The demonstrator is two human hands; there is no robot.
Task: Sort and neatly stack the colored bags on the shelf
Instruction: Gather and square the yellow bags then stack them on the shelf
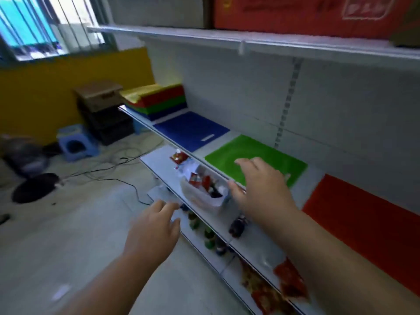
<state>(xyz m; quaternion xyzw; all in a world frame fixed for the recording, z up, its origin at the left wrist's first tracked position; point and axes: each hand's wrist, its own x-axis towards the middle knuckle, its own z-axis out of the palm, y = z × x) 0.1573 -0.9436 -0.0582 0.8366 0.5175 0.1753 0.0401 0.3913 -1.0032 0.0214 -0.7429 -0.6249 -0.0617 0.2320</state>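
**Both hands empty over the shelf, green bag next in reach**

The main risk I see from here is a sloppy pick. My right hand (261, 187) hovers at the near edge of the green bag (256, 158), which lies flat on the shelf (231, 135). A thin flat bag gives little to pinch, so my fingers may slide over it or push it back and crumple it. Just to the left of that hand, on the lower shelf, sits a clear tub of snack packets (204, 189); a careless sweep of my wrist could knock it off. The picture is also smeared with motion, so I cannot judge exactly whether my fingertips touch the bag.

My right hand is spread wide, fingers loosely curled, holding nothing. My left hand (152, 233) is lower and nearer to me, open as well, gripping nothing, out over the floor just short of the lower shelf's edge.

Beyond the right hand and to its left lies the blue bag (191, 130), and farther still the sorted stack (159, 101) of yellow, red, green and blue. To the right of that hand lies the red bag (363, 223), flat and apart from the green one.
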